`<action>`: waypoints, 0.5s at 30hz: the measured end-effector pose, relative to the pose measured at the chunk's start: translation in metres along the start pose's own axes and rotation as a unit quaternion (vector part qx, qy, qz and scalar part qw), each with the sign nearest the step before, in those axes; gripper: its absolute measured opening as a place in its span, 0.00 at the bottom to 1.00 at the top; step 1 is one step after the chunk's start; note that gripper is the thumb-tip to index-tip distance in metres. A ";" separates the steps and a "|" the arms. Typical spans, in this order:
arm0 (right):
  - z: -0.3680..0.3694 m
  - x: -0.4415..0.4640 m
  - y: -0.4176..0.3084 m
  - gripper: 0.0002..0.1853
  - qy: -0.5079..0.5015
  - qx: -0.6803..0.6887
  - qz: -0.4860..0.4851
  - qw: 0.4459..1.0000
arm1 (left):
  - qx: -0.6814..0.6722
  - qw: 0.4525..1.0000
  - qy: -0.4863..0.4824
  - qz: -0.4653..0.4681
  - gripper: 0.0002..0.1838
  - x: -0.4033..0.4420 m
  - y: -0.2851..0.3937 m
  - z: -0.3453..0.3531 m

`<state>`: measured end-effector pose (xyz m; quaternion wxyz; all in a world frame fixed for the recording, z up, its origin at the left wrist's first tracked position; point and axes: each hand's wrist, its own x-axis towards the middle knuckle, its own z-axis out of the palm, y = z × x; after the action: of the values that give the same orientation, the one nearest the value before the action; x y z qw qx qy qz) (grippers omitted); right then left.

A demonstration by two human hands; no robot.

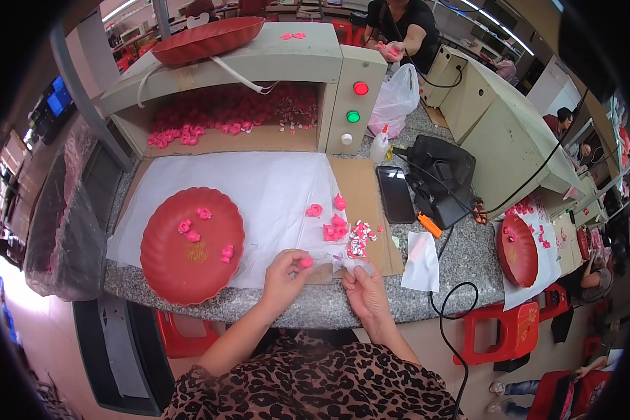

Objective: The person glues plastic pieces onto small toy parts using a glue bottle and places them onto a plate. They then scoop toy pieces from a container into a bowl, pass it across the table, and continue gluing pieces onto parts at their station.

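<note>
Over the near edge of the table, left hand: wrist raised, the thumb and forefinger pinching a rounded pink piece, the forearm slanting in from the lower left.
Right hand: thumb pressed against bent fingers, gripping a small whitish bottle, its narrow tip turned towards the left hand; the two hands are near each other, apart.
Sleeves: leopard print, both forearms bare and converging.
Pink figures: a loose group just beyond the hands, beside a heap of small white-and-pink pieces.
Red plate: to the left, scalloped, four or so pink pieces lying in it.
Table: speckled grey stone, partly covered by a white sheet and brown cardboard.
Right of the cardboard: a dark-screened phone, a black bag, an orange tube-like object and a white cloth.
Pale housing: at the back, its opening filled with pink pieces, a second red plate on top.
Room: a person opposite, pink pieces in their hands; a red stool at lower right.
Writing: gold marks on the near plate, too small to read; red, green and white buttons on the housing, any lettering illegible.
</note>
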<state>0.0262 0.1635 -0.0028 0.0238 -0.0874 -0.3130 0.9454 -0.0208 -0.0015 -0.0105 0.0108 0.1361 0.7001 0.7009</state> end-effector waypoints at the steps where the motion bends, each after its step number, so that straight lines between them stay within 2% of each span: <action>1: -0.002 0.000 0.001 0.12 -0.008 0.005 -0.006 1.000 | 0.001 1.000 0.001 -0.001 0.13 0.000 0.000 0.000; 15: 0.000 0.001 0.003 0.11 -0.012 0.023 -0.011 1.000 | -0.035 0.999 -0.002 0.032 0.13 0.000 -0.003 -0.003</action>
<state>0.0255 0.1617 -0.0047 0.0323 -0.0719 -0.2927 0.9530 -0.0215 -0.0042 -0.0131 -0.0051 0.1594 0.6703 0.7248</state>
